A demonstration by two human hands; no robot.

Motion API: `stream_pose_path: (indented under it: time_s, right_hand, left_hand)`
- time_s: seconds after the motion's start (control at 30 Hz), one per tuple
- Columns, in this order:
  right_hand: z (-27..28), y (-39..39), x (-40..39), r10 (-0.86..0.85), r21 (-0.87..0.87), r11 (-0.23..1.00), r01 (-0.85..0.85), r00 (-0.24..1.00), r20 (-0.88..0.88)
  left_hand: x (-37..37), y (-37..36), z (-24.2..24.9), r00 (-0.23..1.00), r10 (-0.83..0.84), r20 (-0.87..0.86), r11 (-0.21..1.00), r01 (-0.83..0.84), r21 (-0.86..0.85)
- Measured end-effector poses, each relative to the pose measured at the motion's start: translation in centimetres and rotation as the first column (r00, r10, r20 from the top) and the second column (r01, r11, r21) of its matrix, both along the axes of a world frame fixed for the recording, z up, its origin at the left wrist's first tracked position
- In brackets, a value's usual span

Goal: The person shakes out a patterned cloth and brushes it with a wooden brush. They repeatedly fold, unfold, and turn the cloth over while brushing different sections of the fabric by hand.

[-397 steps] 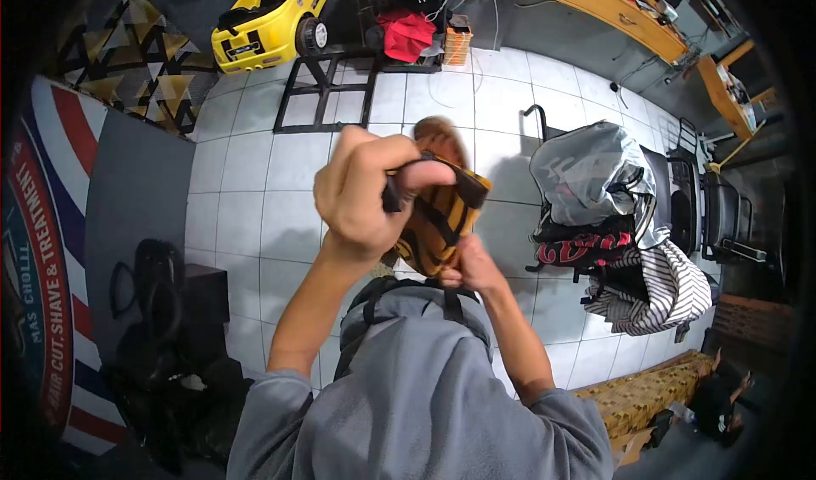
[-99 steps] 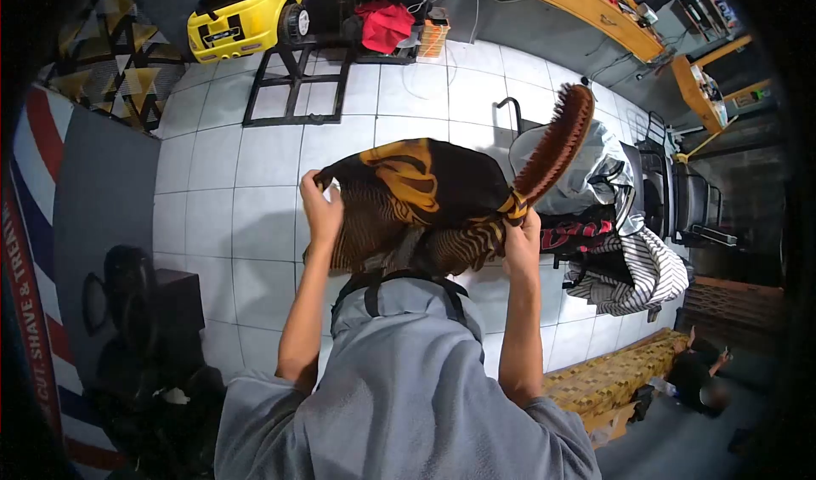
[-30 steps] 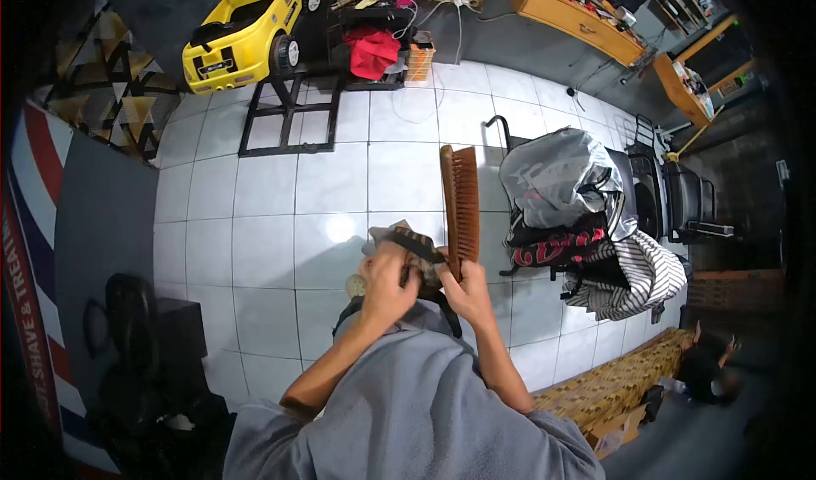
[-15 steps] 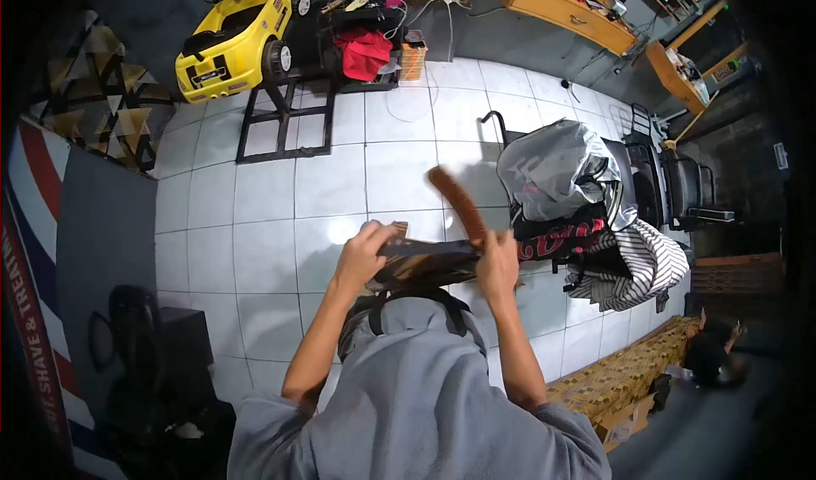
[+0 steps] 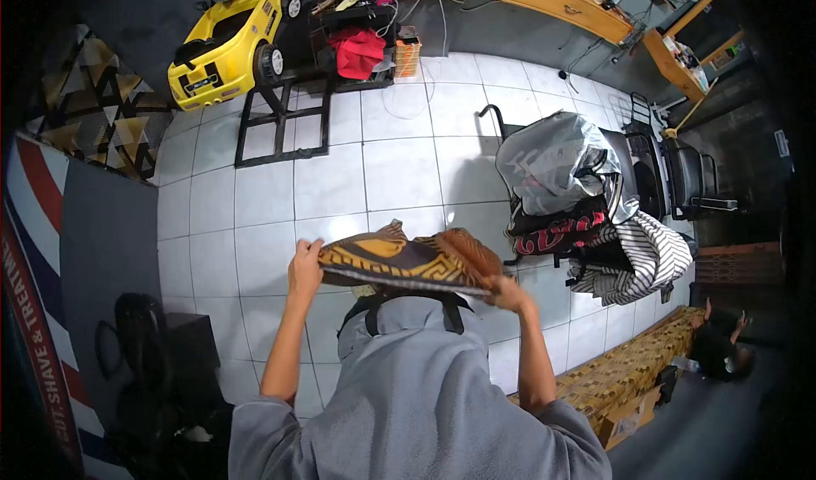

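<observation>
At the bottom of the frame there's a grey shirt (image 5: pixel 416 386), arms reaching up to mid-frame. Left hand (image 5: pixel 304 269) is pinching the left end of a dark patterned cloth (image 5: pixel 365 267) with yellow markings, and the right hand (image 5: pixel 512 295) is closed on the other end, so it's stretched sideways across the middle. A brown brush (image 5: pixel 470 255) overlaps the cloth's right part, right beside that hand; it's kinda blurry, can't tell how the handle's held. Past that, white floor tiles (image 5: pixel 399 174). Over on the right, clear plastic (image 5: pixel 552 161) and a striped cloth (image 5: pixel 654 255) near a black chair (image 5: pixel 687 182). Farther off, a black metal frame (image 5: pixel 280 158), then a yellow toy car (image 5: pixel 225 51) upper left, plus a wooden drawer (image 5: pixel 561 8) upper right.
</observation>
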State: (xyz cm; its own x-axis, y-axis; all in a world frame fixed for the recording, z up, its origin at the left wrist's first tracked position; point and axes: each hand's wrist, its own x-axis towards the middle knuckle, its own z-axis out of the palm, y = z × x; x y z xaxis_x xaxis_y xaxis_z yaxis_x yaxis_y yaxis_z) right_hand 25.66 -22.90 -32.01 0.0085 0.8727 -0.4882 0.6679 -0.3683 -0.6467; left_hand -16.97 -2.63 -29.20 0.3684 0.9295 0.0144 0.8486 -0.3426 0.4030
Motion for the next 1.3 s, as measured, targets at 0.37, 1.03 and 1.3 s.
stream_pose_path:
  time_s: [0.37, 1.03, 1.3]
  right_hand:
    - [4.0, 9.2, -0.6, -0.257, 0.174, 0.966, 0.190, 0.705, 0.661]
    - [-8.4, -5.9, -0.3, 0.103, -0.491, 0.869, 0.058, 0.950, 0.294]
    - [7.5, 8.7, 1.8, -0.643, 0.764, 0.475, 0.436, 0.765, -0.037]
  left_hand:
    - [0.5, 9.2, -2.7, 0.969, 0.237, 0.064, 0.926, -0.245, 0.286]
    - [-2.7, -6.6, -8.3, 0.885, -0.324, -0.334, 0.681, -0.027, -0.732]
    - [5.2, 5.5, 10.5, 0.824, 0.096, 0.558, 0.938, -0.262, 0.225]
